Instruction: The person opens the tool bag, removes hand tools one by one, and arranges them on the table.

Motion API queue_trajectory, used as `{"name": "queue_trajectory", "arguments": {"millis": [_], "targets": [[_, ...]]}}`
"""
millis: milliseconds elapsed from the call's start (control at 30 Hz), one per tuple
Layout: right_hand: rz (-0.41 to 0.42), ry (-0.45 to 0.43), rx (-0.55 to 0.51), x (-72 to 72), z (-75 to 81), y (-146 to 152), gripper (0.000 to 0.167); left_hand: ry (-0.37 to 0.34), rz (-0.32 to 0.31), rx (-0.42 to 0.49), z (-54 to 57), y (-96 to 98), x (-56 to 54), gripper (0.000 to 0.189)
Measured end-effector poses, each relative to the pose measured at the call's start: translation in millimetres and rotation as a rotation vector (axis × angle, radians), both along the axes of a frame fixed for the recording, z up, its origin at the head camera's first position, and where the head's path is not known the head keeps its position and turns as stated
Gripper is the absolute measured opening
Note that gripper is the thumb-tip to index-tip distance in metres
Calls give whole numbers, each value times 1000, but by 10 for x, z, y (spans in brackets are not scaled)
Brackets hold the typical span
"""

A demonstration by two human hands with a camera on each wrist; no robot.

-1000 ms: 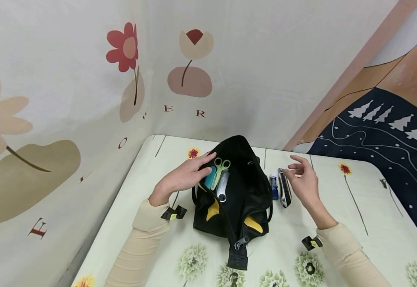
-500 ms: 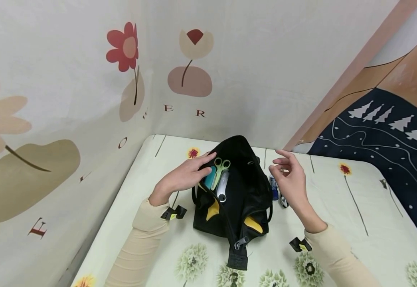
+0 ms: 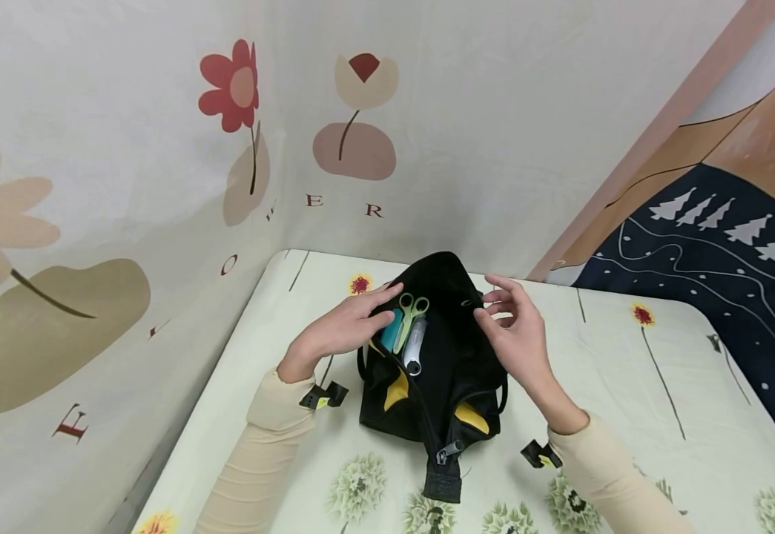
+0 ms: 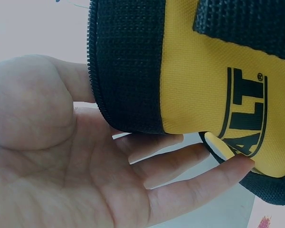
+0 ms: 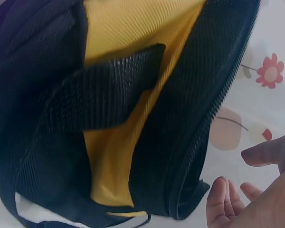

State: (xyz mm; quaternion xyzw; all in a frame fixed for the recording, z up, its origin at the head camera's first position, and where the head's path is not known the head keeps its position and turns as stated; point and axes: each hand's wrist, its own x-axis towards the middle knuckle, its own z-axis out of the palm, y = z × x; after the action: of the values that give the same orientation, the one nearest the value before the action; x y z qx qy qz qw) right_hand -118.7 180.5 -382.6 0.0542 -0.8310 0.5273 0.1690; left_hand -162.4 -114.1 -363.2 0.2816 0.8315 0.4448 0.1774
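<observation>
A black zip bag (image 3: 440, 386) with yellow panels lies with its mouth spread wide. Inside its left part are green-handled scissors (image 3: 409, 320), a teal item (image 3: 391, 331) and a grey-white handled tool (image 3: 414, 345) with a hole at its end. My left hand (image 3: 340, 324) rests at the left rim with straight fingers; in the left wrist view the zipped flap (image 4: 128, 66) hides the thumb's end. My right hand (image 3: 517, 330) is at the right rim, thumb and fingers apart and loosely bent. In the right wrist view its fingertips (image 5: 219, 190) are close beside the zipper edge (image 5: 223, 95).
A zipper pull (image 3: 449, 451) and a short strap hang at the bag's near end. The flower-print tabletop (image 3: 601, 356) runs out to both sides. Patterned walls (image 3: 467, 148) rise behind and at the left.
My right hand has moved left to the bag's right rim; the blue battery and the folding knife beside the bag are now out of sight behind it. My left hand has stayed put.
</observation>
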Motion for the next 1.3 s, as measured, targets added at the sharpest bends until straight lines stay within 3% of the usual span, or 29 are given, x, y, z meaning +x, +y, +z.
{"name": "queue_trajectory", "arguments": {"millis": [267,500,767,1300], "targets": [[78,10,82,-20,-71,-195,57,4,-1,-2,6,0,11,62],[130,-31,154,-95,-106,-333,60,6,7,-15,14,5,10,62],[181,-25,212,-185,-241,-445,61,11,1,-24,23,0,4,62],[215,-97,295,-227,-518,-595,64,-2,0,-17,24,-22,2,61]]}}
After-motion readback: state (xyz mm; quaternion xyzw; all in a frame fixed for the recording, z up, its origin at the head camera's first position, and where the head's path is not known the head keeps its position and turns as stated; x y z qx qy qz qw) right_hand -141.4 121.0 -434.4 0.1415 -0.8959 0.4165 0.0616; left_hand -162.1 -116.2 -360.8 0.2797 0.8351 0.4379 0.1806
